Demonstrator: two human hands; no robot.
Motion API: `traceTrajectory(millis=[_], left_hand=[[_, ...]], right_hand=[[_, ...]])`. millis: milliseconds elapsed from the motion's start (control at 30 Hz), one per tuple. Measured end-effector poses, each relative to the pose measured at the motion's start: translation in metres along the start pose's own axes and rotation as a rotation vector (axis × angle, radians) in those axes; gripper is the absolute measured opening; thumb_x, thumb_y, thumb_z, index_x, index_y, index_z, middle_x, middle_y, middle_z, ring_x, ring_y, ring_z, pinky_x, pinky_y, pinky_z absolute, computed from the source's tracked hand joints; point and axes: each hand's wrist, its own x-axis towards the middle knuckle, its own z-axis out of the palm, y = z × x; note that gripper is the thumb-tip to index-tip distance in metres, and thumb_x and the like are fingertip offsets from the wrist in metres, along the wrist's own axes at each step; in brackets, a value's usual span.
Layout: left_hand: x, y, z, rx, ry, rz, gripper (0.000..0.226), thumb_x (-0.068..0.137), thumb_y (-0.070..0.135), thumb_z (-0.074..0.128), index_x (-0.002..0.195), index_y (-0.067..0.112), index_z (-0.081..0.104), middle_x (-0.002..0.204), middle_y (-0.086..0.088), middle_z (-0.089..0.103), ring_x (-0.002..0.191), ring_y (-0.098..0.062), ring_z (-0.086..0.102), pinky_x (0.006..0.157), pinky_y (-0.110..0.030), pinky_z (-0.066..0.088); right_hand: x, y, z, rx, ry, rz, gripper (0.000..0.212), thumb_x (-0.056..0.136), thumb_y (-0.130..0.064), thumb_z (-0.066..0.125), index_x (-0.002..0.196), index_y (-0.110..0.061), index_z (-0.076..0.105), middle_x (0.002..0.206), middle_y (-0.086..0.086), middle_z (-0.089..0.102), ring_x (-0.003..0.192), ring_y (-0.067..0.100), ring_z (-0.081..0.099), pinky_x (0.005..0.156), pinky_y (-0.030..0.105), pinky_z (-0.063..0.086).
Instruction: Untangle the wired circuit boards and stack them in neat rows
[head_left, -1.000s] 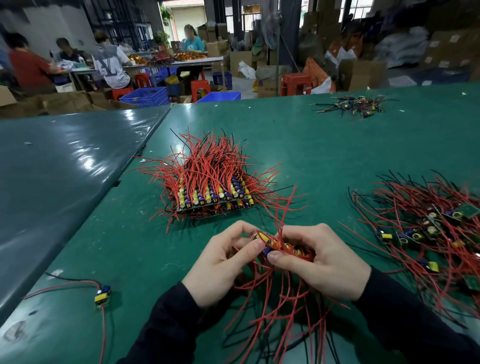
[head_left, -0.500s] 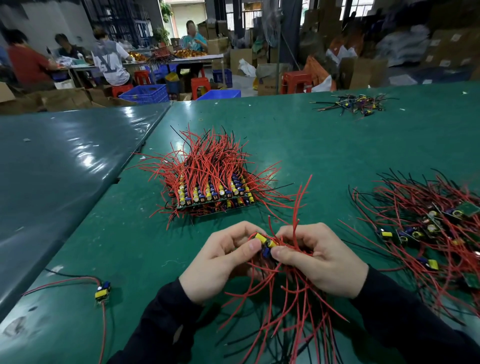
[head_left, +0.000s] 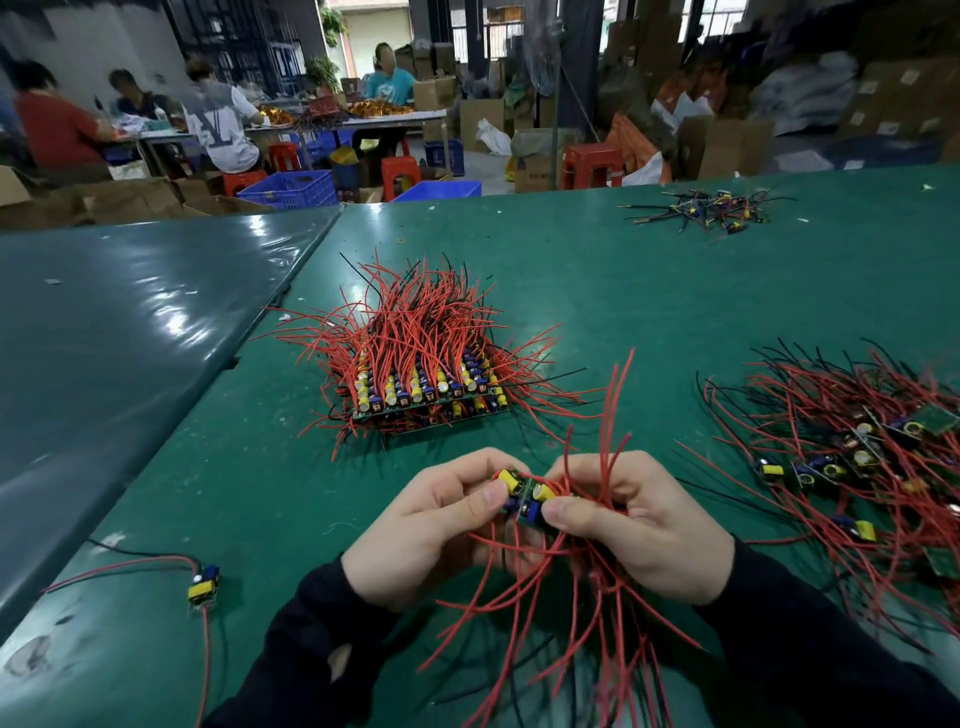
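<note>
At lower centre, the left hand (head_left: 431, 525) and right hand (head_left: 644, 525) both pinch a small bundle of boards (head_left: 522, 493); align board edges flush and keep wires trailing downward before transfer. One neat stack (head_left: 423, 387) sits at centre, one tangled pile (head_left: 852, 462) at right, one stray board (head_left: 203, 584) at lower left.

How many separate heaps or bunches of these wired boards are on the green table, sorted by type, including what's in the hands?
Neat stacked block: 1
Loose tangled heap at the right: 1
Small far pile, mostly dark wires: 1
Single stray board at the near left: 1
Held bunch, gripped by left hand and right hand: 1
Total: 5
</note>
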Motion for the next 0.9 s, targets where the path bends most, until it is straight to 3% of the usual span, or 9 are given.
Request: traceTrajectory(millis=[67,200,300,433,533,633,700,800,900], left_hand=[[-0.001,0.002,-0.001,0.015,-0.007,0.015,0.04,0.081,0.033,0.07,0.102,0.004,0.054,0.086,-0.004,0.067,0.073,-0.015,0.067,0.065,-0.027,0.055],[0.0,0.004,-0.001,0.095,0.076,0.017,0.034,0.082,0.035,0.07,0.098,0.007,0.061,0.086,-0.009,0.065,0.073,-0.018,0.064,0.062,-0.03,0.054],[0.004,0.002,-0.004,0.257,0.269,-0.008,0.026,0.086,0.027,0.06,0.096,0.002,0.058,0.081,-0.011,0.068,0.069,-0.02,0.063,0.058,-0.03,0.054],[0.01,0.001,-0.007,0.258,0.569,0.004,0.013,0.094,0.012,0.048,0.092,0.003,0.056,0.078,-0.009,0.069,0.061,-0.019,0.066,0.05,-0.027,0.053],[0.008,0.008,-0.012,0.105,0.737,0.043,0.015,0.096,0.011,0.046,0.091,0.004,0.058,0.071,-0.009,0.069,0.055,-0.019,0.065,0.047,-0.024,0.053],[0.005,0.012,-0.013,0.02,0.748,0.058,0.014,0.096,0.01,0.046,0.093,0.004,0.059,0.073,-0.01,0.07,0.058,-0.021,0.067,0.049,-0.022,0.053],[0.005,0.013,-0.011,-0.022,0.733,0.071,0.012,0.095,0.007,0.047,0.094,0.003,0.059,0.077,-0.011,0.071,0.06,-0.022,0.068,0.051,-0.022,0.054],[0.006,0.014,-0.008,-0.052,0.738,0.118,0.015,0.092,-0.001,0.048,0.094,0.003,0.062,0.08,-0.01,0.069,0.06,-0.022,0.069,0.053,-0.021,0.055],[0.006,0.015,-0.006,-0.051,0.725,0.156,0.016,0.085,0.0,0.055,0.095,0.007,0.065,0.076,-0.007,0.066,0.062,-0.02,0.069,0.052,-0.021,0.055]], right_hand=[[0.0,0.0,-0.001,0.037,-0.013,0.015,0.028,0.083,-0.026,0.061,0.075,0.0,0.056,0.066,-0.002,0.05,0.061,0.008,0.043,0.057,0.019,0.036],[0.001,-0.002,-0.005,-0.06,-0.067,0.071,0.023,0.082,-0.027,0.064,0.074,-0.006,0.06,0.065,-0.006,0.051,0.06,0.005,0.044,0.057,0.019,0.036],[0.002,-0.004,-0.012,-0.349,-0.073,0.133,0.04,0.071,-0.054,0.068,0.071,-0.014,0.06,0.059,-0.006,0.048,0.056,0.004,0.04,0.054,0.028,0.037],[0.002,-0.003,-0.022,-0.874,0.042,0.261,0.082,0.058,-0.093,0.035,0.069,-0.015,0.055,0.056,0.003,0.051,0.055,0.016,0.046,0.059,0.038,0.043],[0.001,0.003,-0.026,-1.122,0.16,0.296,0.092,0.061,-0.094,0.012,0.064,-0.01,0.05,0.052,0.007,0.047,0.058,0.023,0.046,0.056,0.036,0.041],[0.002,0.006,-0.032,-1.312,0.21,0.363,0.093,0.063,-0.091,0.003,0.059,-0.009,0.048,0.052,0.004,0.044,0.063,0.029,0.047,0.053,0.035,0.033],[0.002,0.008,-0.035,-1.403,0.224,0.393,0.092,0.063,-0.089,0.0,0.062,-0.016,0.056,0.066,-0.003,0.05,0.08,0.026,0.054,0.064,0.034,0.035],[0.002,0.008,-0.039,-1.342,0.266,0.383,0.085,0.07,-0.087,0.018,0.109,-0.027,0.063,0.114,-0.004,0.054,0.115,0.019,0.048,0.094,0.039,0.034],[0.005,-0.001,-0.037,-0.826,0.484,0.046,0.057,0.078,-0.056,0.055,0.122,-0.019,0.058,0.118,-0.002,0.056,0.112,0.017,0.053,0.098,0.035,0.039]])
